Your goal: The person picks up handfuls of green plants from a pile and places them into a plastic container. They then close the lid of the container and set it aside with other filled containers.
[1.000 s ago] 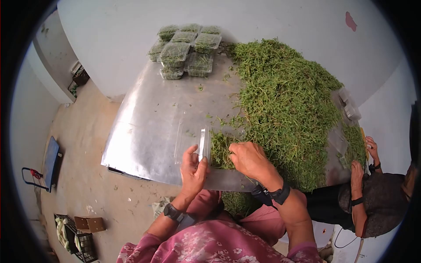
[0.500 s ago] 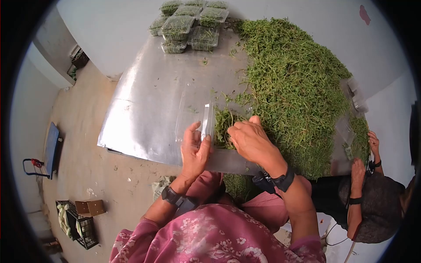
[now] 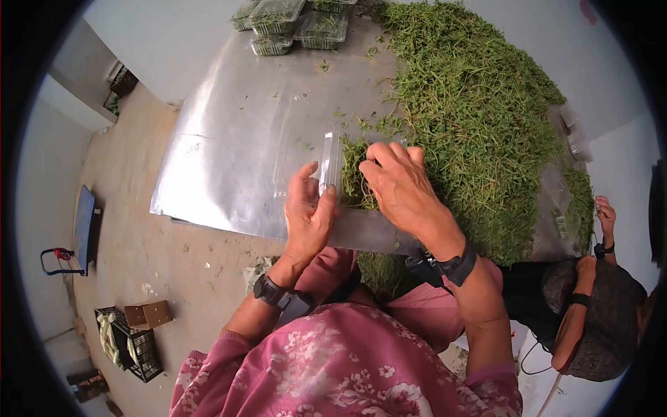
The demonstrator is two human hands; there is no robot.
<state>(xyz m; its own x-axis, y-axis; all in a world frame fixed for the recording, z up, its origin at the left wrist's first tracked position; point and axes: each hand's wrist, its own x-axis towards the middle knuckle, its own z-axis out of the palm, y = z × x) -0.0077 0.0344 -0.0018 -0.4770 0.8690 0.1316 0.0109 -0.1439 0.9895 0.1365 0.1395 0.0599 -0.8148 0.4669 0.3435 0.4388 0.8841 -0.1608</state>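
A clear plastic clamshell box (image 3: 288, 149) lies on the metal table in front of me with its lid folded open to the left. Green leafy stems (image 3: 354, 163) fill its base. My left hand (image 3: 309, 215) grips the box near the hinge, thumb and fingers at either side of the edge. Curled over the base, my right hand (image 3: 406, 187) has its fingertips in the stems; its palm side is hidden. A large heap of the same greens (image 3: 479, 125) spreads just right of that hand.
Filled clear boxes (image 3: 278, 17) are stacked at the table's (image 3: 222, 139) far edge. A co-worker's hand (image 3: 605, 214) shows at the right, near more greens and clear boxes (image 3: 575, 135). On the floor to the left are a blue trolley (image 3: 85, 215), a black crate (image 3: 142, 351) and a cardboard box (image 3: 147, 315).
The camera view has tilted down, so the table appears higher. My right hand has shifted slightly over the stems, while my left hand keeps its grip on the box.
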